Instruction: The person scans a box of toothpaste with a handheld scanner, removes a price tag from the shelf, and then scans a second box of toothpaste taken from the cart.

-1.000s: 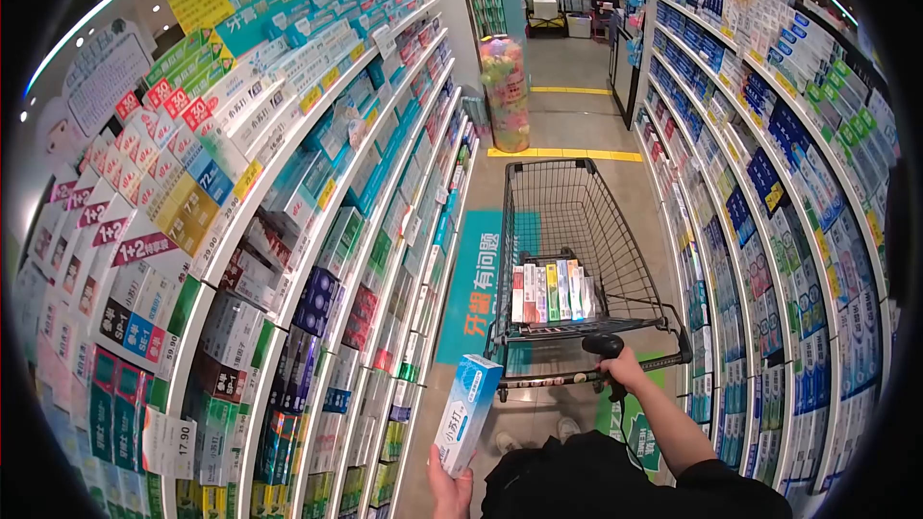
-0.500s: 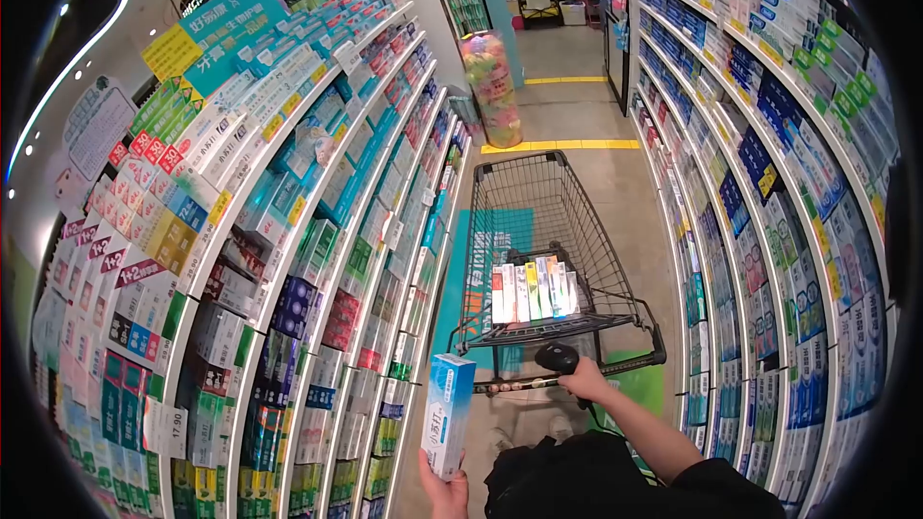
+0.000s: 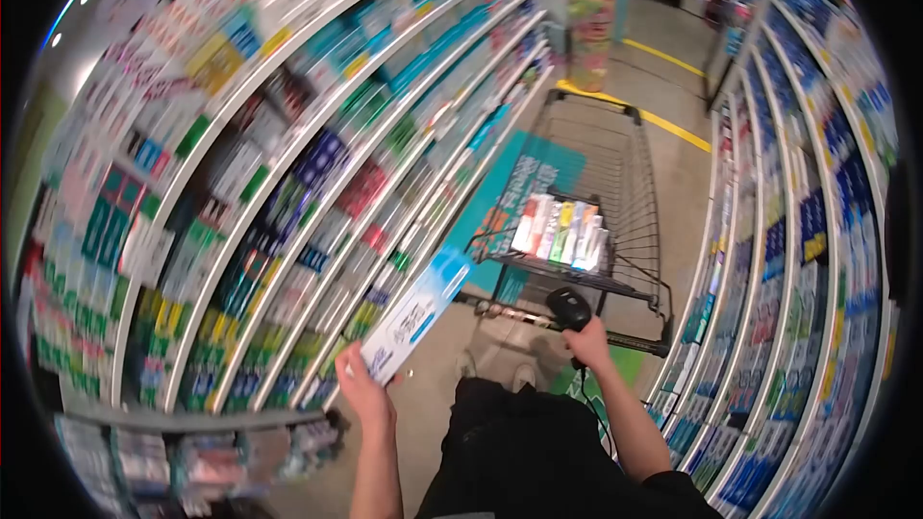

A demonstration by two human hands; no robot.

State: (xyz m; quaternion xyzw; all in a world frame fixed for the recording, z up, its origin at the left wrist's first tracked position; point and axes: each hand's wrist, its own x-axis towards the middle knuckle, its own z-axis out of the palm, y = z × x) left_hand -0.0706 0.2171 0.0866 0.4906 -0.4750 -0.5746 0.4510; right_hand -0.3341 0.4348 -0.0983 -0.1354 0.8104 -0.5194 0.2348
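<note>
My left hand point(image 3: 363, 386) grips the lower end of a long blue-and-white toothpaste box point(image 3: 418, 315). The box slants up to the right, its far end overlapping the lower shelves in this view. A black handheld barcode scanner point(image 3: 568, 307) is in my right hand point(image 3: 588, 341), fingers wrapped round its grip, with a cable hanging below. That hand is right by the handle bar of a black wire shopping cart point(image 3: 632, 344). In the cart, near its handle end, several toothpaste boxes point(image 3: 561, 231) stand in a row.
Slanting shelves of boxed toothpaste point(image 3: 336, 163) line the left side, and more stocked shelves point(image 3: 817, 221) line the right. A tall clear bin of colourful items point(image 3: 591, 34) stands beyond the cart. Yellow tape point(image 3: 663, 122) crosses the floor ahead.
The view has tilted and swung, so cart and shelves appear rotated. My left hand and the toothpaste box now lean further over to the right-hand slant, nearer the left shelves. The scanner remains held.
</note>
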